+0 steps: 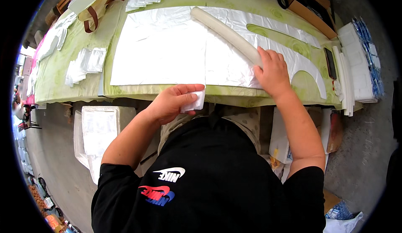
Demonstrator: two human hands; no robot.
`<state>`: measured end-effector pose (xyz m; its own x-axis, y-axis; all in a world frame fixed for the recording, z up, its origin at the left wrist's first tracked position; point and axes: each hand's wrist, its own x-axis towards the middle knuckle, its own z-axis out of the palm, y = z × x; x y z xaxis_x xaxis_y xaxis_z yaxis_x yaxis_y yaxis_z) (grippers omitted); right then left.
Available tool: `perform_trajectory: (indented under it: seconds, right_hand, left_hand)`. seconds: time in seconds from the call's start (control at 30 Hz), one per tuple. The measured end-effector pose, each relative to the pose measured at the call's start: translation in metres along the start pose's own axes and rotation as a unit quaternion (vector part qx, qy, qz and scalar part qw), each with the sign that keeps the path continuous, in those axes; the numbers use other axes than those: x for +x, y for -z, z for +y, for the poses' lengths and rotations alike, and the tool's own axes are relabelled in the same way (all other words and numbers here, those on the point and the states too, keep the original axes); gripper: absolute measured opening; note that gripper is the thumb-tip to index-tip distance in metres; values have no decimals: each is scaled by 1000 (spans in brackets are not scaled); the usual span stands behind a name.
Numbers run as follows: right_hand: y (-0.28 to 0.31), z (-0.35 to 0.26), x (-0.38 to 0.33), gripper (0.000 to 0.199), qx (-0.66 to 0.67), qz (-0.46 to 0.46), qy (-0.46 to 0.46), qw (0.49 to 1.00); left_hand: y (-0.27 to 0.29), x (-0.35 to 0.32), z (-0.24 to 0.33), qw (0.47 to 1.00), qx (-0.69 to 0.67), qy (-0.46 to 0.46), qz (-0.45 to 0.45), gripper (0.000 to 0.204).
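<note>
Roller (228, 33) diagonal, upper-left to lower-right

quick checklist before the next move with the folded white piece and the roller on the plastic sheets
1. Left hand pinches the small folded white plastic piece: ok.
2. Right hand rests on the long cream cylindrical roller: ok.
3. Roller lies on the large white plastic sheets: ok.
4. Sheets flat on the green patterned table: ok.
5. Sheet edges lined up under the roller: cannot tell.
6. Folded piece over the table: not ok, it is at the near edge.
</note>
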<state>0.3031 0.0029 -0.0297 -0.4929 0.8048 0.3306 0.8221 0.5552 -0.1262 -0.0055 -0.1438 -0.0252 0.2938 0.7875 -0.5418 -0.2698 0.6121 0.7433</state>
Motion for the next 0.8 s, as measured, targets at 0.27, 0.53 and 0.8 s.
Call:
perform_trajectory:
  seconds: [0.27, 0.53, 0.8]
  right_hand:
    - [-9, -96, -15, 56, 224, 15, 215, 950]
    - [-33, -103, -7, 18, 335, 25, 156, 929]
    - [-29, -107, 6, 9, 364, -6, 88, 927]
  left_hand:
    - [-8, -10, -21, 992, -94, 5, -82, 53]
    - [19, -45, -2, 947, 291, -132, -19, 108]
    - [3, 24, 2, 719, 561, -373, 172, 58]
